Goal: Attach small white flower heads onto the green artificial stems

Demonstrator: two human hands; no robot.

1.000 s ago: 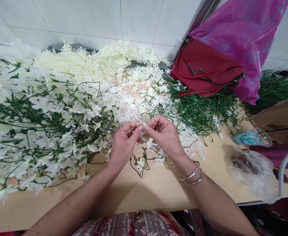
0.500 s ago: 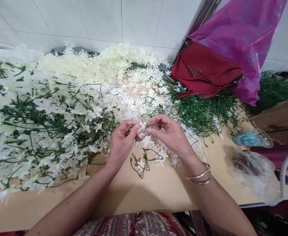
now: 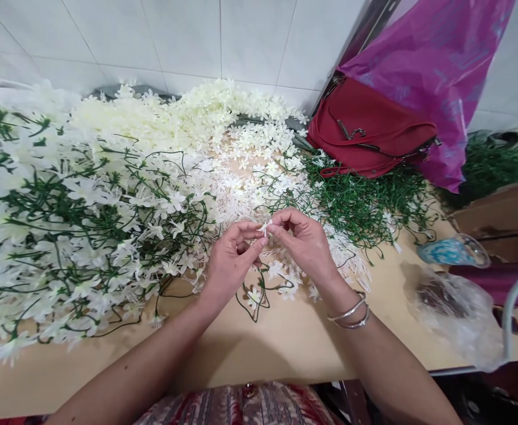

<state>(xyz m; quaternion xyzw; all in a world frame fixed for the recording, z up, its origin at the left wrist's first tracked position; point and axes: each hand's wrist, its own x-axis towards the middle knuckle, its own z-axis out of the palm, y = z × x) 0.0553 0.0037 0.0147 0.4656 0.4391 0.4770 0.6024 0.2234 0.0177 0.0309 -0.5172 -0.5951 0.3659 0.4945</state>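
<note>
A small white artificial flower [image 3: 265,228] is pinched between the fingertips of both hands above the middle of the table. My left hand [image 3: 233,257] is closed on its left side, thumb and forefinger together. From the right, my right hand [image 3: 301,239] grips it between thumb and forefinger, partly covering it. Just below the hands lies a loose white flower [image 3: 253,297] among curled green stems [image 3: 262,283]. Behind them spread loose white petals and thin white stamen strands [image 3: 228,195].
A large heap of white flowers on green stems [image 3: 86,236] fills the left. Cream blossoms [image 3: 183,112] lie along the tiled wall. At right are green stems [image 3: 365,200], a red handbag [image 3: 374,127], a purple plastic bag [image 3: 440,65], a plastic cup [image 3: 449,251] and a clear bag [image 3: 462,313].
My left hand has shifted right and my right hand slightly left, so their fingertips now meet at the small flower, which has moved a little to the right.
</note>
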